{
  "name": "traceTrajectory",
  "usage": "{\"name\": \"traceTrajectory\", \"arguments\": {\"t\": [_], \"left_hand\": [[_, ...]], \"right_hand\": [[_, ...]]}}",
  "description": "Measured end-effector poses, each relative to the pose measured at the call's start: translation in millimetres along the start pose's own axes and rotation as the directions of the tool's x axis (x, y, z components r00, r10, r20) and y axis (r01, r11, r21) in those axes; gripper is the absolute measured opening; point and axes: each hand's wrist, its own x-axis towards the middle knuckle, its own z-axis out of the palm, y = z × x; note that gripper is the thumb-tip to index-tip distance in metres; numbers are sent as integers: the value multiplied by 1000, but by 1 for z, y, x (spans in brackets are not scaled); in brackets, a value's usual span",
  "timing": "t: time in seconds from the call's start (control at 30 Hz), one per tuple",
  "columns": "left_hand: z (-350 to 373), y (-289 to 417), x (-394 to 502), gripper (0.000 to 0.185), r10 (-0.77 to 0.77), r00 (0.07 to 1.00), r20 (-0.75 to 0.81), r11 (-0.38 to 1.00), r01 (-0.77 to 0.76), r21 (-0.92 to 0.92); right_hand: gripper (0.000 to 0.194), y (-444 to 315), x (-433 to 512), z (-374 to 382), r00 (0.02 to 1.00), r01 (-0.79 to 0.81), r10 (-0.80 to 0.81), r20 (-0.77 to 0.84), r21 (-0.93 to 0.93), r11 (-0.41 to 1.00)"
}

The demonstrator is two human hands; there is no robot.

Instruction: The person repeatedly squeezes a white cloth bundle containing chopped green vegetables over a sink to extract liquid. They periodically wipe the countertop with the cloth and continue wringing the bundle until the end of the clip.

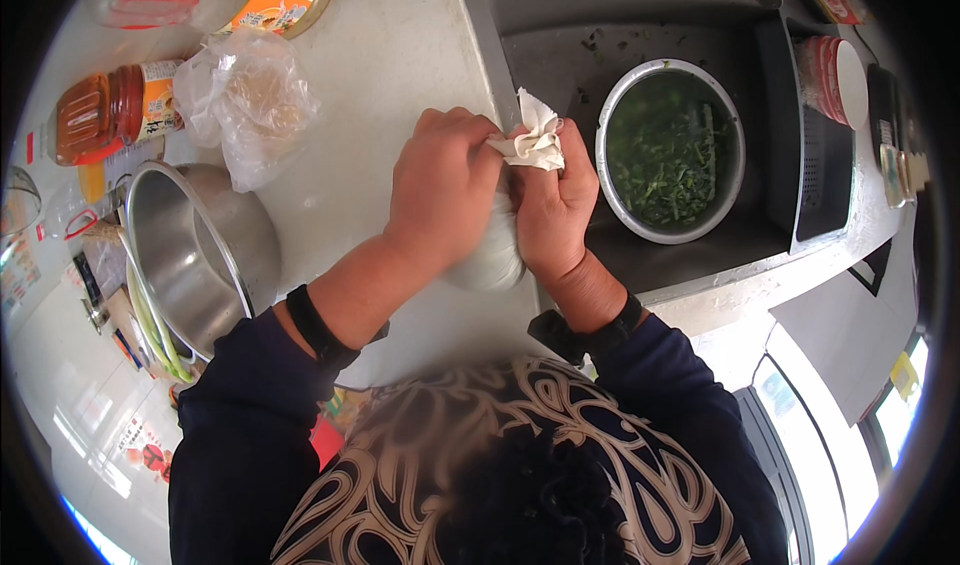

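Observation:
Both my hands grip a pale cloth bundle over the counter's edge beside the sink. Its gathered cloth end [534, 141] sticks up between my fingers, and a rounded, full lower part [491, 254] bulges below them. My left hand [444, 182] is curled around its left side, knuckles up. On the other side my right hand [555, 209] is closed around the neck of the bundle, thumb towards the cloth end. What the cloth holds is hidden. To the right, in the dark sink [555, 47], stands a metal bowl [606, 190] of chopped green leaves [671, 175] in water.
A steel pot [247, 227] stands at the left, with scallions [154, 325] beside it. Behind it are a crumpled plastic bag [244, 104], a bottle of reddish liquid [105, 115] and a large jar [289, 2]. Red-and-white paper cups [832, 81] lie at the sink's right.

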Motion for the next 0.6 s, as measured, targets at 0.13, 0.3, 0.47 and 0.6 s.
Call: {"name": "traceTrajectory", "arguments": {"t": [0.13,0.3,0.47,0.6], "left_hand": [[1,-1,3,14,37,999,-33,999,-37,5],[-1,-1,8,20,-31,999,-15,998,30,-48],[0,-1,13,22,-105,994,-42,993,102,-63],[-1,-3,19,26,-141,990,28,984,143,-105]], "right_hand": [[11,-2,4,-1,998,-52,51,22,70,996],[10,-4,8,0,993,-114,109,31,209,971],[11,-5,12,1,987,-158,156,27,278,948],[12,-2,17,3,993,-111,115,2,294,949]]}}
